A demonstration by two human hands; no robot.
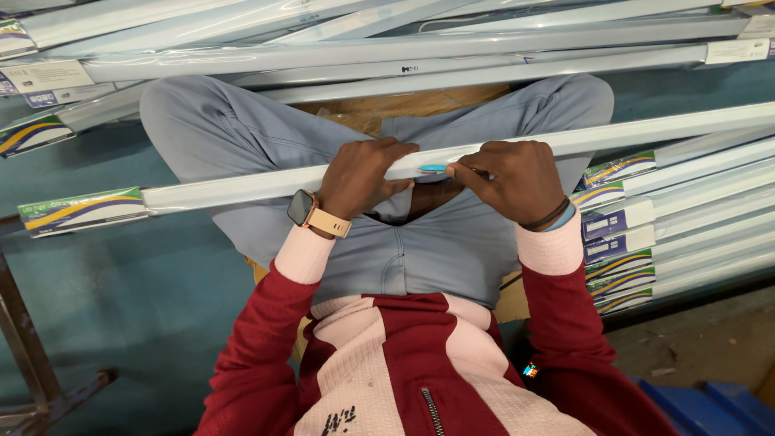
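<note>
A long white tube light fitting (pixel 242 186) lies across my lap, running from lower left to upper right, with a printed cardboard sleeve (pixel 81 209) on its left end. My left hand (pixel 363 173) grips the fitting near its middle; a watch with a tan strap sits on that wrist. Just to its right, my right hand (pixel 513 179) wraps the same fitting and pinches a small light-blue piece (pixel 433 169) against it. I sit cross-legged in grey trousers and a red and pink jacket.
Many more white tube fittings (pixel 404 50) lie piled behind my knees. A stack of sleeved fittings (pixel 646 234) rests at my right. A dark metal frame leg (pixel 24 347) stands at lower left, and blue plastic (pixel 710 404) shows at lower right.
</note>
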